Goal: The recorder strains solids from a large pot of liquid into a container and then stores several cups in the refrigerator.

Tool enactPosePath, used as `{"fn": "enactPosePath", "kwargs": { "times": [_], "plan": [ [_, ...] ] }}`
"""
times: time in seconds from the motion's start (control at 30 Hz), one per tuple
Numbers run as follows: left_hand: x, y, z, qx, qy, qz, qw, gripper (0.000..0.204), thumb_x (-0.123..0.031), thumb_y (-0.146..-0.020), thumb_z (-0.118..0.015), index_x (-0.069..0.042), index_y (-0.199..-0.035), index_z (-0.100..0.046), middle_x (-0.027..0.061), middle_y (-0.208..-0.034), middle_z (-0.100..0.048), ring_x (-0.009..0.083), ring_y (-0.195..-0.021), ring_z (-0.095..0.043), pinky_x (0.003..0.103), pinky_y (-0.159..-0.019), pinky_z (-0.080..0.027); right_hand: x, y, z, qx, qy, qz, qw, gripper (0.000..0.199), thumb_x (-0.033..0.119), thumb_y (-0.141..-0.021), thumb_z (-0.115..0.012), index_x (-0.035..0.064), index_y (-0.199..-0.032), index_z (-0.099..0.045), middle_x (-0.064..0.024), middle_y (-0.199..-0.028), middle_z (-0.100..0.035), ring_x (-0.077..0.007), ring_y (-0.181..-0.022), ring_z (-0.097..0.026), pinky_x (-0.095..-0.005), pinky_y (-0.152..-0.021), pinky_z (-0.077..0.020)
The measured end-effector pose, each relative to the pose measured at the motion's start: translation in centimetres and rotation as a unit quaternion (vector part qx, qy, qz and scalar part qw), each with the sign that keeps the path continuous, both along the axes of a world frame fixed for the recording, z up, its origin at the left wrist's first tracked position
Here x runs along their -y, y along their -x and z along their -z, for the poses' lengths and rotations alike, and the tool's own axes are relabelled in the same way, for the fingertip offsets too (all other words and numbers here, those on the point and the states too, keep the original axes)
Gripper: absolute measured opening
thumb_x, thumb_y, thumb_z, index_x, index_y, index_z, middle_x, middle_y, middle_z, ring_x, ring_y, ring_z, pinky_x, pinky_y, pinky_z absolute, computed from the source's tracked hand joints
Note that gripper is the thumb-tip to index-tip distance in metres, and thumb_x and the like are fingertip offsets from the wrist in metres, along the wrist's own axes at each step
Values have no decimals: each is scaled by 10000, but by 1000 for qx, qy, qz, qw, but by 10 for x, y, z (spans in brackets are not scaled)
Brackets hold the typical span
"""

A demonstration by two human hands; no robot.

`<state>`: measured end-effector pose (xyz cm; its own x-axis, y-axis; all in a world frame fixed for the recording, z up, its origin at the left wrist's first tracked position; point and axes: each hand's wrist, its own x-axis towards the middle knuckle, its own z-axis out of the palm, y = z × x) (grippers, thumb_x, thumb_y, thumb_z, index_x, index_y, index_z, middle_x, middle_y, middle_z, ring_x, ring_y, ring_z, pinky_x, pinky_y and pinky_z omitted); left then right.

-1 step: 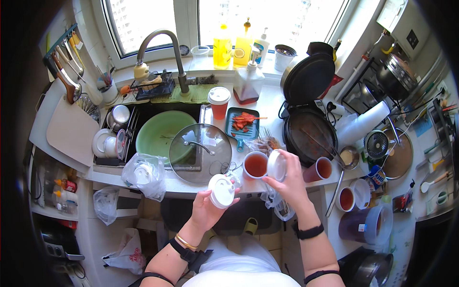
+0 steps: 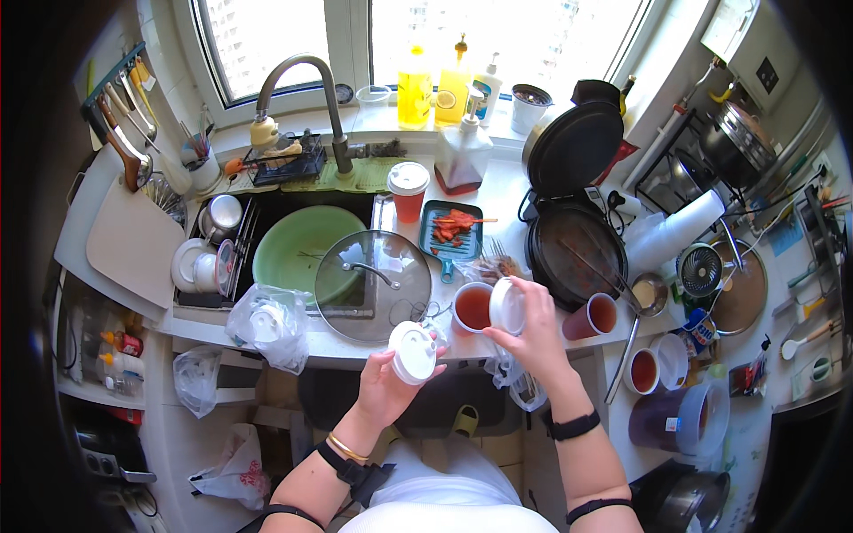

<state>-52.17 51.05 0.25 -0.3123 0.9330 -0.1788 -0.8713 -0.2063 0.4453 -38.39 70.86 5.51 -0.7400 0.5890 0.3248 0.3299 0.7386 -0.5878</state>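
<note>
While one cup [image 2: 461,325] stands uncovered, left hand [image 2: 382,393]: fingers curled round white lid [image 2: 413,354]
Right hand [image 2: 538,333]: second lid [image 2: 506,305] pinched edgewise
Lid rims: best gripped lightly, level

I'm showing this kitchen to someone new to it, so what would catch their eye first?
Near the centre, the left hand holds a white lid, while the right hand holds a second lid beside a cup of reddish liquid. A large green basin sits in the sink to the left. An open black griddle stands to the right.
</note>
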Motion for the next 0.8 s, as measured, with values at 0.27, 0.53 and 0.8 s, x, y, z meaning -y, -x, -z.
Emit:
{"fn": "enactPosePath", "kwargs": {
  "times": [0.27,0.53,0.8],
  "plan": [
    [-20,5,16,-13,-10,-10,1000,590,-366,-866,-467,-30,-1344,-392,130,-1342,-465,298,-1216,-475,416,-1022,-395,-2,34,7,129,-108,-64,984,760,228,-587,-836,68,-1241,-484,-117,-1186,-488,-300,-1114,-459,-407,-954,-380],
    [-28,5,17,-5,-8,-12,1000,539,-322,-863,-494,-38,-1310,-393,82,-1230,-504,228,-1158,-507,396,-985,-413,-3,38,14,172,-101,-83,976,803,280,-583,-842,83,-1270,-475,-110,-1224,-486,-304,-1146,-449,-419,-965,-373],
    [-33,9,9,-357,58,11,932,758,-326,-794,-539,-86,-1445,-234,123,-1400,-346,235,-1243,-392,376,-1015,-341,-24,41,39,35,41,-43,998,519,301,-827,-670,67,-1257,-497,-160,-1222,-500,-315,-1152,-464,-384,-974,-381]
  ]
}}
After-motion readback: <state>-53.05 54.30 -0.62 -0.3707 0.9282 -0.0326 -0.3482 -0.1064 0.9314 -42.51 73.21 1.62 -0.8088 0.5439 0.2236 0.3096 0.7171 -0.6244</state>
